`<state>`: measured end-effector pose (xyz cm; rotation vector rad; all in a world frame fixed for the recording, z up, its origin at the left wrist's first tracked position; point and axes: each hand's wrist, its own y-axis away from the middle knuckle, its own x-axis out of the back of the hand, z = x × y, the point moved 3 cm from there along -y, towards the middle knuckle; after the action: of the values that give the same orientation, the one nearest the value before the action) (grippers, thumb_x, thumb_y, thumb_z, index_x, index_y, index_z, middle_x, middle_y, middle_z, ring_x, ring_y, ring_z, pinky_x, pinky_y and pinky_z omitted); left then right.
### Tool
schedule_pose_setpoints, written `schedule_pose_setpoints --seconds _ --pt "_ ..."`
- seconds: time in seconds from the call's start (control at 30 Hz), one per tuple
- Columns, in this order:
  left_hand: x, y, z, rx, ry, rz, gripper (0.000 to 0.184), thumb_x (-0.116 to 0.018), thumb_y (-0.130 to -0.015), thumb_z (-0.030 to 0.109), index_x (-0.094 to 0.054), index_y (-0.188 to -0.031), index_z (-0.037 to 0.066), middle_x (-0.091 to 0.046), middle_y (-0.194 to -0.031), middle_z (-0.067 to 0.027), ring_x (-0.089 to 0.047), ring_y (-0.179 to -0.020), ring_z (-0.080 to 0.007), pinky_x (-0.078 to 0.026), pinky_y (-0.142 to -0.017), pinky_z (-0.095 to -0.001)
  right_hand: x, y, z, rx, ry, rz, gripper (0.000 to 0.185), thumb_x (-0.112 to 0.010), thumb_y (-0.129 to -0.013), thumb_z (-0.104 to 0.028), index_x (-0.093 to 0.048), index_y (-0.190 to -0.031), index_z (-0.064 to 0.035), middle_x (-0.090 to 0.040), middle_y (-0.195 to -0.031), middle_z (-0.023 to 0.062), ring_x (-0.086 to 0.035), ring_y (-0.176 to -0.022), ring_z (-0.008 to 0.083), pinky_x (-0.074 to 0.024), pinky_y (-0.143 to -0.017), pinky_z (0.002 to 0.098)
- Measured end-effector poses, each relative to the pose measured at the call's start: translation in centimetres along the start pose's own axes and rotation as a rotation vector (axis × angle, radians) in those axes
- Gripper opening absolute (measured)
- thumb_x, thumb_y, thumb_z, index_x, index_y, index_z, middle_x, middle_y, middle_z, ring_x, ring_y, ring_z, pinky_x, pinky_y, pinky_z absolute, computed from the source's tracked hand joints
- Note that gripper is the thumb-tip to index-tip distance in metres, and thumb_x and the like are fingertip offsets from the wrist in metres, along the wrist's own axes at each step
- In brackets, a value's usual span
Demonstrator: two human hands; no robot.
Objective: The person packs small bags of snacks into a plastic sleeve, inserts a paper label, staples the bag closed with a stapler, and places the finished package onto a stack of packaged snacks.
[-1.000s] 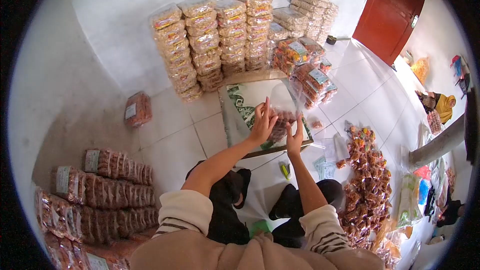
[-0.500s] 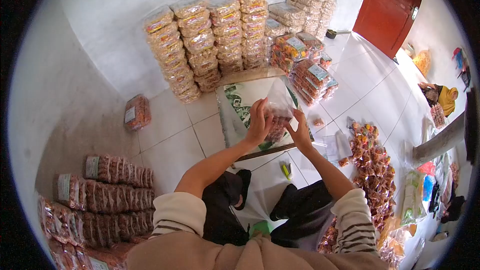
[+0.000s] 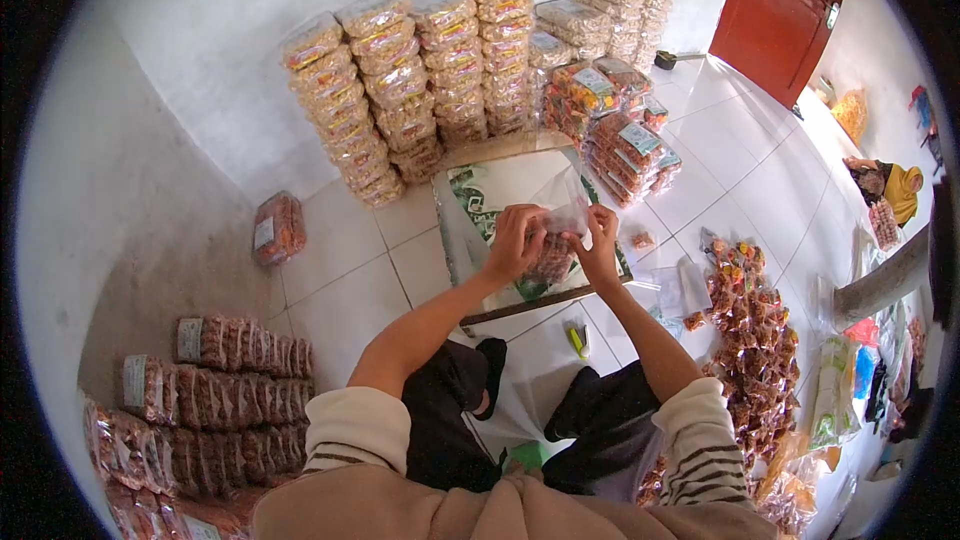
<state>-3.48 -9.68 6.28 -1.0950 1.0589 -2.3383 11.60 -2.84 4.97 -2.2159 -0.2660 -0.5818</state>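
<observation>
A clear plastic bag (image 3: 552,262) filled with small reddish-brown snack packs rests on the low table (image 3: 462,285) in front of me. At its left side, my left hand (image 3: 514,242) is closed on the bag's upper part. My right hand (image 3: 597,248) pinches the plastic at the upper right, fingers bent. The bag's top looks folded down between both hands; its exact edge is blurred. On the floor just below the table lies a green stapler-like tool (image 3: 578,341).
Tall stacks of packed snack bags (image 3: 375,90) stand along the wall. Reddish packs (image 3: 245,348) lie in rows at lower left. Loose small packs (image 3: 750,340) are heaped on the right. Another person (image 3: 890,192) sits far right, near a post (image 3: 880,285) and the red door (image 3: 775,15).
The upright, open top of the bag has come down and is now gathered between my hands. My right hand has shifted slightly up, its fingers now pinching the plastic.
</observation>
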Motion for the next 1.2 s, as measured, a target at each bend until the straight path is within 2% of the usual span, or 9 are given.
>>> schedule_pose_setpoints --seconds 0.1,0.17,0.3,0.57,0.8,0.93,1.0,1.1,1.2 --pt "0.1 0.0 -0.7 0.079 0.229 0.011 0.034 -0.056 -0.077 0.01 -0.042 -0.108 0.004 -0.043 -0.104 -0.0144 -0.044 -0.095 -0.0287 -0.036 -0.084 -0.0366 0.2 0.0 -0.7 0.004 0.007 -0.015 0.063 -0.071 -0.066 -0.016 -0.042 -0.121 -0.0062 -0.046 -0.11 0.0129 -0.044 -0.103 0.0266 -0.0369 -0.087 0.0335" --pt "0.7 -0.2 -0.4 0.06 0.189 0.038 0.034 -0.057 -0.077 0.011 -0.043 -0.108 0.004 -0.044 -0.103 -0.0144 -0.044 -0.094 -0.0285 -0.037 -0.083 -0.0357 0.2 -0.1 -1.3 -0.276 -0.333 -0.019 0.055 -0.072 -0.065 -0.015 -0.048 -0.113 -0.005 -0.05 -0.103 0.0112 -0.048 -0.097 0.0239 -0.0389 -0.083 0.0313" --pt "1.0 -0.2 -0.4 0.077 0.205 0.054 0.033 -0.059 -0.077 0.014 -0.045 -0.105 0.004 -0.044 -0.1 -0.014 -0.044 -0.093 -0.0276 -0.037 -0.084 -0.0353 -0.4 0.0 -0.6 -0.228 -0.285 -0.008 0.047 -0.073 -0.065 -0.013 -0.051 -0.105 -0.0039 -0.053 -0.096 0.0097 -0.051 -0.093 0.0224 -0.0402 -0.081 0.0302" --pt "0.9 -1.1 -0.5 0.071 0.141 -0.027 0.032 -0.057 -0.079 0.02 -0.048 -0.104 0.003 -0.045 -0.102 -0.0118 -0.046 -0.093 -0.0253 -0.038 -0.083 -0.0347 0.2 -1.4 -1.6 -0.138 -0.219 0.066 0.031 -0.069 -0.068 -0.009 -0.053 -0.094 -0.0029 -0.051 -0.103 0.0093 -0.049 -0.098 0.0241 -0.0373 -0.086 0.0309" --pt "0.7 -2.4 0.6 0.203 0.374 0.009 0.038 -0.059 -0.076 0.017 -0.046 -0.109 0.003 -0.047 -0.105 -0.0111 -0.047 -0.092 -0.0231 -0.039 -0.082 -0.0334 0.3 -2.3 -1.3 -0.141 -0.259 0.094 0.035 -0.068 -0.07 -0.01 -0.053 -0.101 -0.0028 -0.049 -0.107 0.0103 -0.046 -0.105 0.0235 -0.0346 -0.091 0.0312" --pt "0.2 -2.6 0.4 0.177 0.231 -0.006 0.036 -0.06 -0.074 0.015 -0.048 -0.106 0.003 -0.047 -0.105 -0.0111 -0.048 -0.093 -0.0246 -0.038 -0.083 -0.034 0.0 -2.3 -0.9 -0.163 -0.36 0.111 0.038 -0.068 -0.069 -0.011 -0.052 -0.102 -0.003 -0.049 -0.109 0.0115 -0.046 -0.105 0.0246 -0.0343 -0.091 0.0329" --pt "0.0 -2.6 0.5 0.004 0.087 0.069 0.031 -0.06 -0.073 0.015 -0.051 -0.1 0.002 -0.049 -0.103 -0.0116 -0.049 -0.093 -0.0261 -0.037 -0.083 -0.035 0.2 -2.3 -1.0 -0.172 -0.398 0.112 0.039 -0.069 -0.067 -0.012 -0.052 -0.102 -0.0039 -0.049 -0.109 0.0123 -0.047 -0.103 0.027 -0.0348 -0.091 0.0345" --pt "-0.1 -2.7 0.6 0.105 0.252 0.048 0.027 -0.06 -0.073 0.015 -0.053 -0.095 0.002 -0.052 -0.1 -0.012 -0.05 -0.092 -0.0273 -0.037 -0.082 -0.0354 0.4 -2.4 -1.2 -0.171 -0.379 0.095 0.043 -0.07 -0.067 -0.012 -0.051 -0.104 -0.0028 -0.048 -0.109 0.0119 -0.047 -0.103 0.0266 -0.0346 -0.091 0.0342" --pt "0.2 -2.7 0.8 0.142 0.175 0.018 0.023 -0.059 -0.075 0.015 -0.053 -0.094 0.003 -0.055 -0.094 -0.0081 -0.052 -0.092 -0.0257 -0.036 -0.083 -0.0352 0.6 -2.5 -1.2 -0.124 -0.278 0.119 0.044 -0.071 -0.066 -0.013 -0.052 -0.104 -0.0021 -0.048 -0.109 0.0117 -0.046 -0.104 0.0264 -0.0344 -0.091 0.0337"
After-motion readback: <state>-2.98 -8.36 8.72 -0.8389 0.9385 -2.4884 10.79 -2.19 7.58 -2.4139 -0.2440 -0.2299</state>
